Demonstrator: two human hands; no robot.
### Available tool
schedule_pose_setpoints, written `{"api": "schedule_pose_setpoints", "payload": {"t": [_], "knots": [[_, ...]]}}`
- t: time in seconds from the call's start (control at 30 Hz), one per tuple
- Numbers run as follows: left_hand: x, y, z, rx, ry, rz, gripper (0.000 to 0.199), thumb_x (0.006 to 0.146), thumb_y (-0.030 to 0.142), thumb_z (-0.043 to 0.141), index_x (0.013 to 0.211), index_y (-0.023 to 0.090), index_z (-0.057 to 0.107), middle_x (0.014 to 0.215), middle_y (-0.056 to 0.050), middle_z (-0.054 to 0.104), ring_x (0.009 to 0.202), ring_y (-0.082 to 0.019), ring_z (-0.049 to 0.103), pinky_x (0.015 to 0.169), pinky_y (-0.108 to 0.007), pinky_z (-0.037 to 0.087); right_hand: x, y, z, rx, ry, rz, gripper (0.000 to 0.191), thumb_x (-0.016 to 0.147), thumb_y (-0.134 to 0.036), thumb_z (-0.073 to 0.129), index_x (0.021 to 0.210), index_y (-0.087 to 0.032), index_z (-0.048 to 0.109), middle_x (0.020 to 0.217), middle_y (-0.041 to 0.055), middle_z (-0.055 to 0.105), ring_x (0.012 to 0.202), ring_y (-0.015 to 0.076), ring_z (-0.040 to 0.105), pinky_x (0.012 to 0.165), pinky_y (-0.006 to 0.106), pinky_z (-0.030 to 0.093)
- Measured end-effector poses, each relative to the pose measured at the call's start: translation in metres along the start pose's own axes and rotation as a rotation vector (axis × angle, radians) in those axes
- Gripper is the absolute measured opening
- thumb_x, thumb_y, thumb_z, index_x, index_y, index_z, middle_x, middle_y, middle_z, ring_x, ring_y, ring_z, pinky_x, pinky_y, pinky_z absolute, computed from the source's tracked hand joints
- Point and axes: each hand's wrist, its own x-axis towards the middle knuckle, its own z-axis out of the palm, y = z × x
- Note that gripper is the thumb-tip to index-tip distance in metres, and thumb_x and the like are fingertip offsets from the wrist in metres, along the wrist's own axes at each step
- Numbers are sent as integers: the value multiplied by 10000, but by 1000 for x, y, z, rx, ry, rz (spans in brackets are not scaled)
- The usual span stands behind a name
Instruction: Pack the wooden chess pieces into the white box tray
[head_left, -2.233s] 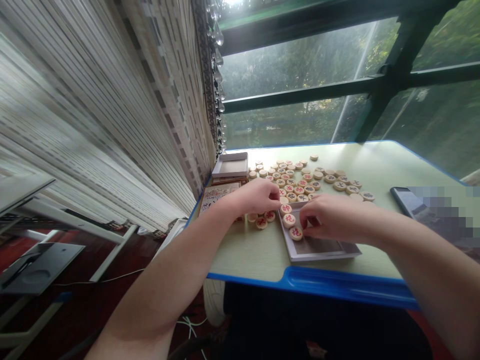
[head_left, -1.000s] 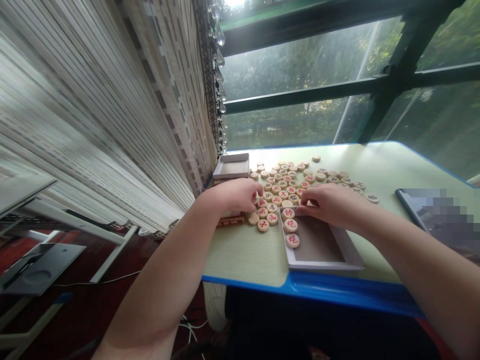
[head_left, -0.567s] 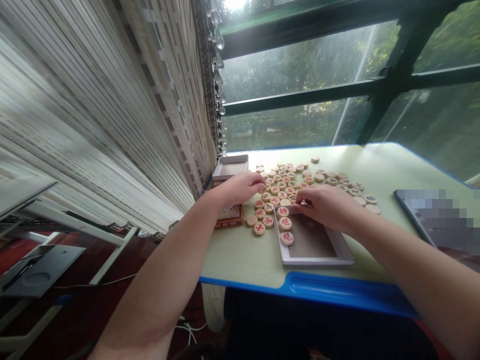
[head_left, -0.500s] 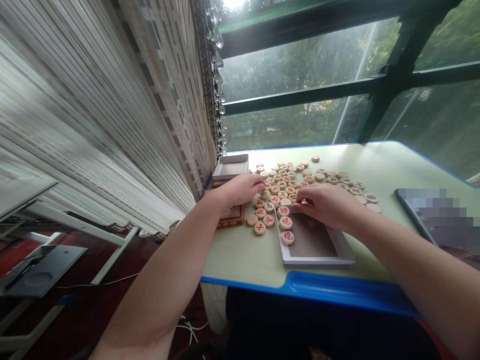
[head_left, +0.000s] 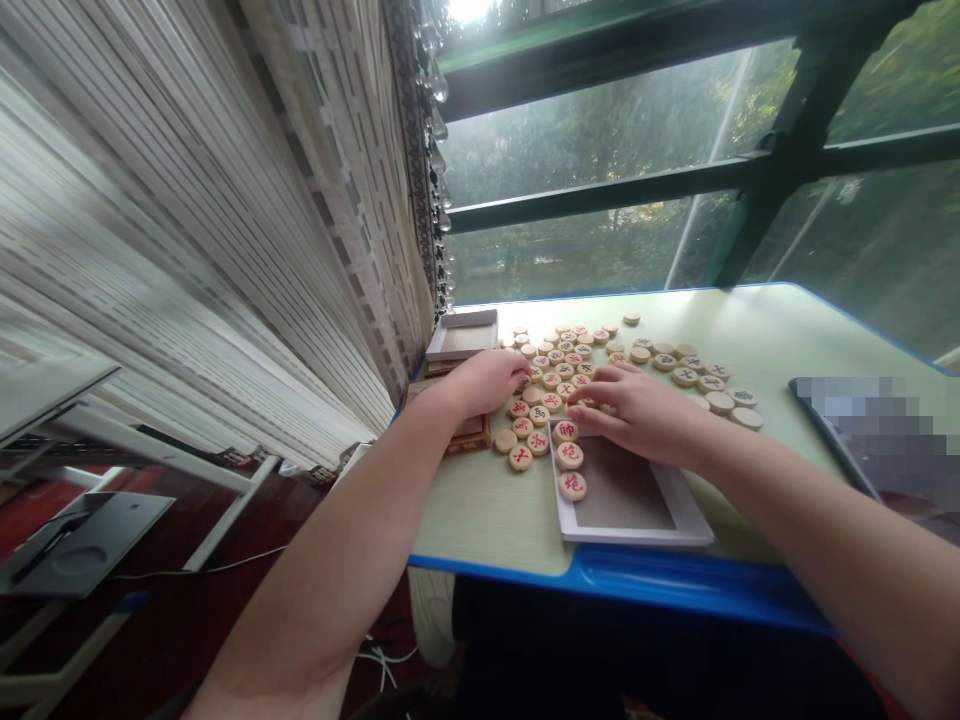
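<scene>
Round wooden Chinese chess pieces (head_left: 551,381) with red or dark characters lie scattered over the table. My left hand (head_left: 491,382) is at the left side of the scatter, its fingers bent down on a Chinese chess piece (head_left: 523,383) that is partly hidden. My right hand (head_left: 634,405) is over the far edge of a shallow open box (head_left: 694,515), fingers apart and stretched left over the pieces beyond it. Three red-marked pieces (head_left: 571,456) line the box's left wall. The pieces beneath my right hand are hidden.
A second shallow box part (head_left: 463,335) sits at the back left, by a patterned brown box (head_left: 469,435). On the right is a dark-edged tablet-like object (head_left: 832,430). A blue edge tray (head_left: 675,580) runs along the table's front. A pleated curtain (head_left: 225,200) hangs left.
My right hand has shifted slightly left, its fingers going from closed together to spread. The box with three pieces has slid a little towards me. My left hand has hardly moved.
</scene>
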Motion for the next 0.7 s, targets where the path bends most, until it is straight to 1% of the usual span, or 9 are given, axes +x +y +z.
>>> {"api": "schedule_pose_setpoints", "payload": {"t": [0.1,0.23,0.33,0.43,0.5,0.6,0.7], "knots": [[1,-3,3,5,22,-33,327,850,230,414,1065,204,658,1084,-53,668,986,-193,597,878,-272,445,0,4,-5,-28,-6,43,513,894,-522,307,917,-209,712,927,99,627,941,249,532,805,386,409],[2,-5,8,26,73,-17,326,828,222,431,1039,226,679,1075,-57,645,943,-192,598,858,-279,451,-1,12,-7,-34,-8,106,458,883,-475,357,850,-205,725,904,98,641,934,244,541,747,350,415],[1,0,7,44,138,24,315,825,244,440,1011,206,691,1063,-72,622,935,-194,586,853,-285,446,0,14,-5,1,22,123,458,877,-482,369,840,-213,738,893,91,651,908,230,552,717,331,419],[-2,9,2,31,166,114,294,828,290,449,940,192,703,968,-67,634,892,-186,579,805,-278,445,2,13,-1,17,49,138,436,853,-500,410,831,-225,747,878,86,657,877,227,559,711,333,422],[-5,15,-2,14,141,147,285,825,310,447,874,183,698,874,-56,643,815,-174,580,738,-269,439,3,12,1,19,62,143,385,822,-490,469,815,-224,748,865,81,661,863,227,562,723,336,422],[-10,21,-8,2,25,110,310,822,390,435,830,187,670,765,-39,642,708,-168,568,628,-268,407,5,11,2,46,62,164,321,785,-464,529,772,-224,741,829,66,672,860,226,569,722,329,424],[-14,22,-12,6,-72,62,334,783,471,454,866,200,631,763,-35,637,670,-175,553,562,-270,367,5,9,1,74,56,226,289,760,-461,561,747,-225,728,803,52,669,796,219,579,657,316,423]]}}
